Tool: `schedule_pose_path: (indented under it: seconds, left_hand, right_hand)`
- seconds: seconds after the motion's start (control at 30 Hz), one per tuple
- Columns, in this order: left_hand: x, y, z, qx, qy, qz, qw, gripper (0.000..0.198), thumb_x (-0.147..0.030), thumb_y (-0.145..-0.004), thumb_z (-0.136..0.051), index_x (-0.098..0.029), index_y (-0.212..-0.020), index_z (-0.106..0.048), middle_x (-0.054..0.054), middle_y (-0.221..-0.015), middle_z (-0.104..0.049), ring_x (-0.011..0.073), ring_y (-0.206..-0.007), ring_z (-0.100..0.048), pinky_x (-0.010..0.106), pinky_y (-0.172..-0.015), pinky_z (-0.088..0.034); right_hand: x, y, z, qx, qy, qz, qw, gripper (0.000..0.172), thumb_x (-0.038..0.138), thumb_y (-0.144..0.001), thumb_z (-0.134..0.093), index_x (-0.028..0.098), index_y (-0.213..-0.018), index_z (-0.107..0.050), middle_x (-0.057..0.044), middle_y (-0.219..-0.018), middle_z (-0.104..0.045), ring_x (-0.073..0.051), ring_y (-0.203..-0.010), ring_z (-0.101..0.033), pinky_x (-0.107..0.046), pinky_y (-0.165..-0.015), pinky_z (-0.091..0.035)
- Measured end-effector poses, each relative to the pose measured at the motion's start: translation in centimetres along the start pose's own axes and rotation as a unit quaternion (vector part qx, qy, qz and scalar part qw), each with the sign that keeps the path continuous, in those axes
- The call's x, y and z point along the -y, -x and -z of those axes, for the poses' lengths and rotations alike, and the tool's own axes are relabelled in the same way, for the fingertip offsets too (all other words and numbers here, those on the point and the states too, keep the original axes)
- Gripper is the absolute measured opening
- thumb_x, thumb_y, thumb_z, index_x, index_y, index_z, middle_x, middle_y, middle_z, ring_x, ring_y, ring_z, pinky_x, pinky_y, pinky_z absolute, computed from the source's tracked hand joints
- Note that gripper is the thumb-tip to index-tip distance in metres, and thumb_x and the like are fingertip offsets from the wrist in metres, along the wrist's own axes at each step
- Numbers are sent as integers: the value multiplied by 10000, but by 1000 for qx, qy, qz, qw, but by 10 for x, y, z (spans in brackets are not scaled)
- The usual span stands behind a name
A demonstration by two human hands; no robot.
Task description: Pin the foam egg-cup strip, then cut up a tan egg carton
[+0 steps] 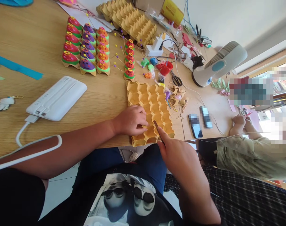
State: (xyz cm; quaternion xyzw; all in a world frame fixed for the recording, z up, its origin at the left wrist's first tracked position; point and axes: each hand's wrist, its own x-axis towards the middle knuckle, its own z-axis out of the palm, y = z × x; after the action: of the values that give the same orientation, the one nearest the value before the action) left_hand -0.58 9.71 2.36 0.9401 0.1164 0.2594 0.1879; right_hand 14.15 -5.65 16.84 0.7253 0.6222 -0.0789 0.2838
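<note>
A yellow cardboard egg tray (pixel 152 108) lies at the table's front edge, cups facing up. My left hand (pixel 131 121) presses on its left side, fingers curled over the cups. In my right hand (pixel 174 153) is a knife (pixel 156 125) with a narrow dark blade, my index finger laid along it. The blade's tip points into the tray near its lower middle; the handle is hidden in my palm. Beyond the tray stands a row of red painted egg-cup pieces (pixel 129 59) with green rims and yellow rings on top.
Painted purple pieces (pixel 87 50) stand in rows farther left. A white power bank (pixel 57 98) lies left. Cardboard scraps (pixel 179 95), scissors (pixel 176 78), a red cup (pixel 166 68), a white fan (pixel 219 62) and phones (pixel 196 125) are to the right, where another person's hands (pixel 242 122) work.
</note>
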Motion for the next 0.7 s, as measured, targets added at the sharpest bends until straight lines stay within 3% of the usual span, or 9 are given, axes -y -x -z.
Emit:
schedule_pose_path:
  seconds: [0.27, 0.53, 0.7]
  left_hand:
    - [1, 0, -1, -5, -6, -7, 1000, 184, -377, -897, -676, -296, -960, -829, 24, -859, -769, 250, -1011, -609, 404, -880, -427]
    - [1, 0, -1, -3, -5, -4, 1000, 181, -378, -898, -680, -295, -958, -830, 30, -849, -768, 253, -1006, -608, 413, -873, -425]
    - [1, 0, -1, -2, -5, -4, 1000, 188, -375, -898, -676, -289, -963, -830, 26, -869, -774, 252, -1023, -621, 412, -888, -425]
  right_hand:
    - [12, -8, -1, -10, 21, -8, 1000, 580, 339, -1066, -499, 257, -1627, -374, -62, -810, -799, -207, -745, -776, -254, -544, -416]
    - [11, 9, -8, -14, 13, -10, 1000, 605, 291, -1063, -512, 253, -1641, -339, -48, -795, -793, -183, -669, -753, -254, -527, -404]
    - [16, -4, -8, -22, 24, -10, 999, 606, 314, -1069, -495, 213, -1644, -331, -51, -748, -777, -203, -676, -757, -260, -510, -396]
